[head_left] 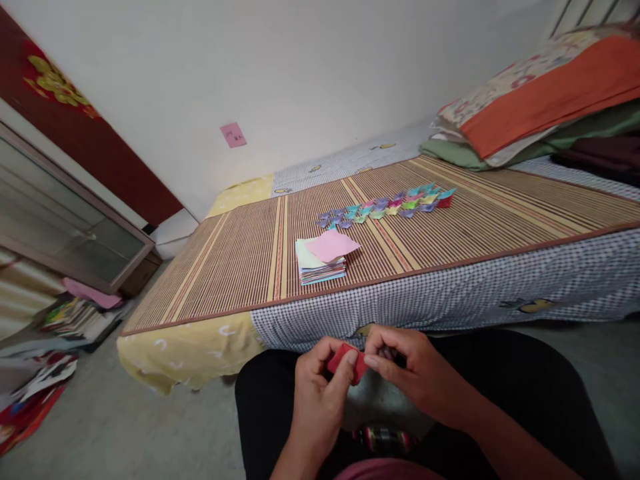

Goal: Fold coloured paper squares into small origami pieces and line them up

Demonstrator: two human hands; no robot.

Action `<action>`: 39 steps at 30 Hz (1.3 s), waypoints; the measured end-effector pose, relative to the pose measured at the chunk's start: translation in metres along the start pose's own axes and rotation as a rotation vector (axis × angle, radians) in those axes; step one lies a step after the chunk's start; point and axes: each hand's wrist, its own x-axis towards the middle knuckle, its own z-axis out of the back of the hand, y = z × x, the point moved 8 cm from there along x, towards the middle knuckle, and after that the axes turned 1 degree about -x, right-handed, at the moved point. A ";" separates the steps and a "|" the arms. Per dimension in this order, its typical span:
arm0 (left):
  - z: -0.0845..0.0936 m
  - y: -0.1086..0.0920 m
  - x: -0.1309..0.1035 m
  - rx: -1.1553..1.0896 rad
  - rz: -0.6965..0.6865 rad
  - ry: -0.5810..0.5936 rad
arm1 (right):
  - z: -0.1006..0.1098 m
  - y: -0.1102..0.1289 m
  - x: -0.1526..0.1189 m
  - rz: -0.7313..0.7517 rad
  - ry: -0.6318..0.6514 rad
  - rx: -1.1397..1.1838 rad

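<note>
A small piece of folded red paper (357, 368) is held above my lap, in front of the bed's edge. My left hand (323, 383) pinches it between thumb and fingers. At its right corner, the thumb and forefinger of my right hand (403, 363) are closed on the paper's edge. On the mat beyond lies a stack of coloured paper (323, 273), topped by a skewed pink sheet (333, 246). Farther back, several small folded paper pieces (383, 208) in many colours stand in slanting rows.
A striped mat (240, 260) covers the bed, over a checked sheet (450, 280). Folded bedding (545, 100) is piled at the back right. A glass-fronted cabinet (60, 207) stands at the left, with books (75, 317) and cloth items (35, 393) below it.
</note>
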 end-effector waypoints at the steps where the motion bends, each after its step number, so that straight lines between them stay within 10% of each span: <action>1: -0.001 0.000 -0.001 0.004 0.003 0.006 | -0.002 -0.001 -0.001 -0.005 0.012 -0.009; 8: -0.003 0.005 0.002 -0.014 0.043 0.089 | -0.008 -0.003 -0.001 -0.041 0.098 -0.052; 18: -0.021 0.025 -0.002 -0.630 0.274 0.083 | 0.018 -0.013 0.001 -0.013 -0.247 0.160; 26: -0.036 0.026 -0.006 -0.871 0.346 0.053 | -0.006 -0.019 -0.003 0.040 -0.223 0.154; 39: 0.010 -0.008 -0.007 -0.081 -0.068 0.008 | 0.010 0.042 -0.019 0.438 -0.244 -0.164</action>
